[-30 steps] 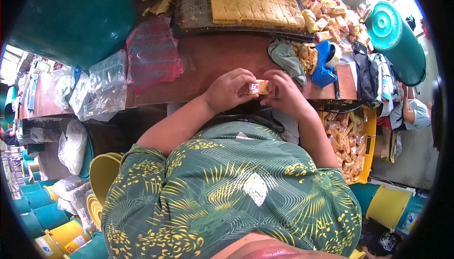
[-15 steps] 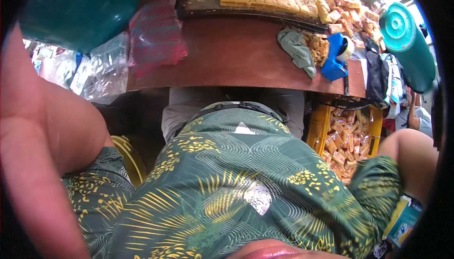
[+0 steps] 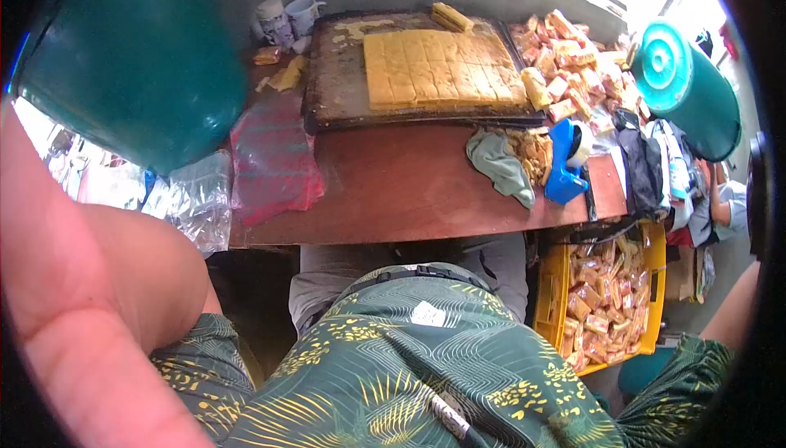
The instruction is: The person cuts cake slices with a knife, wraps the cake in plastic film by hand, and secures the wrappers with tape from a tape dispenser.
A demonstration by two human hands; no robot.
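Observation:
My left hand (image 3: 74,301) fills the left edge, very close to the camera. Its palm side shows, with one finger stretched out downward and the others out of frame. I see nothing held in it. At the right edge only part of my right arm (image 3: 733,309) shows; its hand is outside the picture. On the table ahead, a scored yellow cake slab (image 3: 442,67) lies on a dark baking tray (image 3: 334,92), with a loose cut piece (image 3: 452,17) behind it. Many wrapped cake pieces (image 3: 573,72) are heaped to the right.
A blue tape dispenser (image 3: 562,171) and grey cloth (image 3: 499,168) lie near the table's front. A yellow crate (image 3: 544,305) of wrapped pieces stands below. Reddish plastic (image 3: 274,162) lies left, by a large green container (image 3: 131,63); another green container (image 3: 696,112) stands right, near a person's arm (image 3: 720,202).
The view has tilted up, so the tabletop sits lower and cups, wall and the back of the tray now show. My left hand's stretched finger reaches further right in the frame.

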